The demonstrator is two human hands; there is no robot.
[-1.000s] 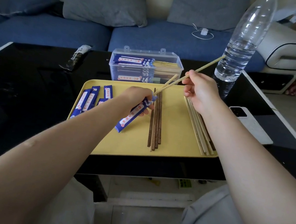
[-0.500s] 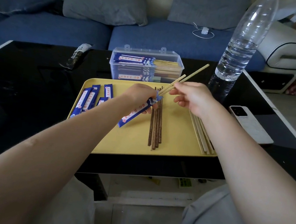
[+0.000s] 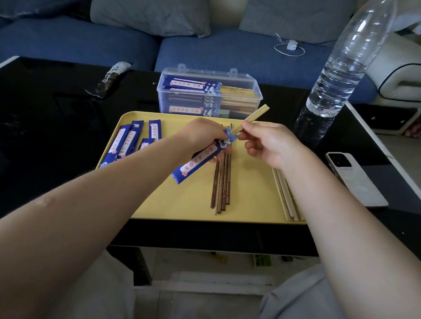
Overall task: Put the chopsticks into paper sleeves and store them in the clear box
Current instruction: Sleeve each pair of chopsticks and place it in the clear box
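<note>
Over the yellow tray [image 3: 244,219] on the black bench [image 3: 30,132], the left hand [image 3: 201,137] grips a blue paper sleeve [image 3: 198,161] near its open mouth, fingers curled round it, the sleeve slanting down toward the person. The right hand [image 3: 269,143] pinches a pair of pale chopsticks [image 3: 255,115] between thumb and forefinger, the other fingers loosely curled beneath; the tips are already inside the sleeve's mouth and only a short length of the butt ends sticks out beyond the hand toward the clear box [image 3: 209,93]. I judge this pair to be mostly sleeved, with a last push left before it can go in the box. The box stands just behind the tray with its lid shut, and through its wall several sleeved pairs show stacked, so a fair share of the work looks done. What remains is plain enough: a bundle of dark chopsticks [image 3: 222,183] lies loose in the middle of the tray, more pale chopsticks [image 3: 284,197] lie along its right edge partly under the right forearm, and a few empty sleeves [image 3: 127,141] wait at the left side. The lid will need opening before the sleeved pair can be stored. A water bottle [image 3: 347,59] and a phone [image 3: 354,178] sit on the bench to the right.
</note>
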